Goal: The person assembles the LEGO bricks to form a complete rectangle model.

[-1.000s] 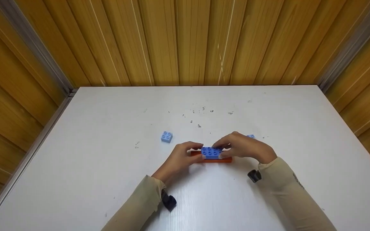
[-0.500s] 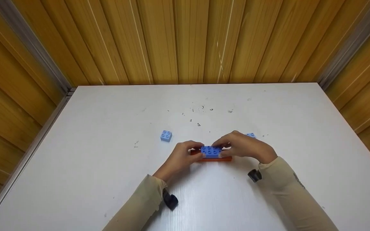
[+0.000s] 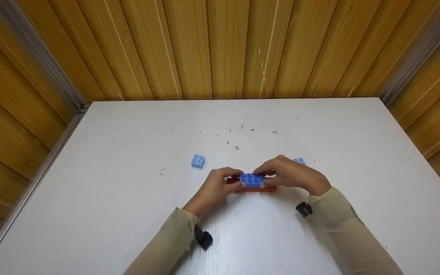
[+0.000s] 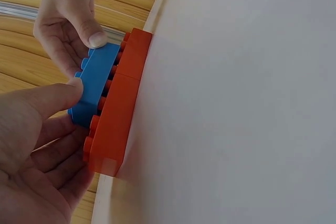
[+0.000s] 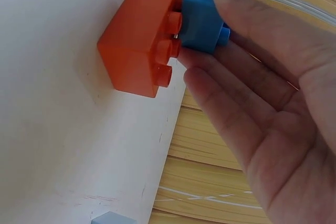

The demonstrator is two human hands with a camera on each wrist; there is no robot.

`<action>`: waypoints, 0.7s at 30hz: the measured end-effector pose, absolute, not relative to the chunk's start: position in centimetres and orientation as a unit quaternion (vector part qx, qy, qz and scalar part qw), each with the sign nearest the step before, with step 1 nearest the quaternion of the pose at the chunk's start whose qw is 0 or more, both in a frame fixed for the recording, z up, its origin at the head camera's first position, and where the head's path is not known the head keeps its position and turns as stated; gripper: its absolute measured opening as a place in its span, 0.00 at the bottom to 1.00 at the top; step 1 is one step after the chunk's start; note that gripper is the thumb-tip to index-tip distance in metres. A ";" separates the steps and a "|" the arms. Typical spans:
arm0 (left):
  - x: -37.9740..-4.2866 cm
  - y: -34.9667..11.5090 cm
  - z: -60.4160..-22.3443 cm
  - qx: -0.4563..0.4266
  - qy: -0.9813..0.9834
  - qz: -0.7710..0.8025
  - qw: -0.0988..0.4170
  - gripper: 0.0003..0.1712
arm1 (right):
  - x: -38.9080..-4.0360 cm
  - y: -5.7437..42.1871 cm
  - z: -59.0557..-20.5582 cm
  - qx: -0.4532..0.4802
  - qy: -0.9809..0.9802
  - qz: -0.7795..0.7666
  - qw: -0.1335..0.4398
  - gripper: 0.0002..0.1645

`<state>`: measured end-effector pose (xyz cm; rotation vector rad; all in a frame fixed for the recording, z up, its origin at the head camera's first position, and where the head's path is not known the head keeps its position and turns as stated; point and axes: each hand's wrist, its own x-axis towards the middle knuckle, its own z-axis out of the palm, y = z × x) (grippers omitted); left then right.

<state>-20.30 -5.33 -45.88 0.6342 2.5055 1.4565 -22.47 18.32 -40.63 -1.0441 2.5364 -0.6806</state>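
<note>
Both hands hold a blue building brick [image 3: 251, 181] by its two ends. My left hand [image 3: 217, 188] pinches the left end, thumb on the near side and fingers behind. At the right end, my right hand [image 3: 290, 173] pinches it likewise. Under the blue brick [image 4: 95, 80] lies a row of orange-red bricks [image 4: 116, 114] on the table, with a seam across it in the left wrist view. Red studs show between the two colours, so the blue brick rests on or just above the stud tops. Bare studs stick out beyond its end in the right wrist view, on the red brick [image 5: 137, 40].
A light blue square brick [image 3: 198, 161] lies on the white table [image 3: 128, 152], beyond the left hand. Another light blue brick [image 3: 299, 160] is partly hidden behind the right hand. Wood-patterned panels [image 3: 224, 49] stand along the table's back and sides.
</note>
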 end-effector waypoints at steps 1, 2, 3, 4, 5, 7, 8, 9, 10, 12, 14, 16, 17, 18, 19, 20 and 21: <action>-20.3 -5.3 -45.9 0.213 0.841 0.489 0.088 0.20 | -22.5 18.3 -40.6 -0.364 0.887 -0.238 0.157 0.20; -20.3 -5.3 -45.8 0.213 0.842 0.488 0.088 0.20 | -22.5 18.3 -40.7 -0.364 0.887 -0.238 0.157 0.20; -20.3 -5.3 -45.8 0.213 0.842 0.487 0.089 0.20 | -22.5 18.3 -40.7 -0.365 0.886 -0.240 0.156 0.20; -20.3 -5.3 -45.8 0.214 0.842 0.487 0.089 0.20 | -22.5 18.3 -40.7 -0.365 0.886 -0.241 0.156 0.20; -20.3 -5.3 -45.9 0.214 0.842 0.487 0.090 0.20 | -22.5 18.3 -40.7 -0.366 0.885 -0.242 0.155 0.20; -20.3 -5.3 -45.8 0.214 0.842 0.486 0.091 0.19 | -22.5 18.3 -40.7 -0.368 0.884 -0.244 0.155 0.20; -20.3 -5.3 -45.8 0.214 0.843 0.486 0.092 0.19 | -22.5 18.3 -40.8 -0.369 0.883 -0.245 0.155 0.20; -20.3 -5.3 -45.9 0.214 0.843 0.485 0.092 0.19 | -22.5 18.3 -40.8 -0.369 0.883 -0.245 0.155 0.20; -20.3 -5.3 -45.9 0.214 0.843 0.485 0.092 0.19 | -22.5 18.3 -40.8 -0.369 0.883 -0.245 0.154 0.20; -20.3 -5.3 -45.9 0.212 0.843 0.485 0.091 0.19 | -22.5 18.3 -40.9 -0.369 0.884 -0.245 0.154 0.19; -20.4 -5.2 -46.0 0.211 0.844 0.485 0.091 0.19 | -22.4 18.2 -40.9 -0.368 0.883 -0.245 0.154 0.19; -20.4 -5.2 -46.1 0.209 0.843 0.488 0.091 0.19 | -22.4 18.2 -40.9 -0.368 0.883 -0.245 0.154 0.19; -20.4 -5.2 -46.1 0.207 0.842 0.489 0.091 0.19 | -22.4 18.2 -40.9 -0.368 0.883 -0.246 0.154 0.19; -20.4 -5.2 -46.1 0.206 0.842 0.490 0.091 0.19 | -22.4 18.2 -40.9 -0.368 0.883 -0.245 0.154 0.19; -20.4 -5.2 -46.1 0.205 0.841 0.492 0.092 0.19 | -22.4 18.1 -40.9 -0.367 0.884 -0.246 0.154 0.19; -20.3 -5.2 -46.1 0.207 0.840 0.494 0.091 0.19 | -22.4 18.1 -40.9 -0.367 0.884 -0.246 0.154 0.19; -20.3 -5.2 -46.2 0.208 0.839 0.495 0.090 0.19 | -22.5 18.1 -40.9 -0.367 0.884 -0.245 0.153 0.19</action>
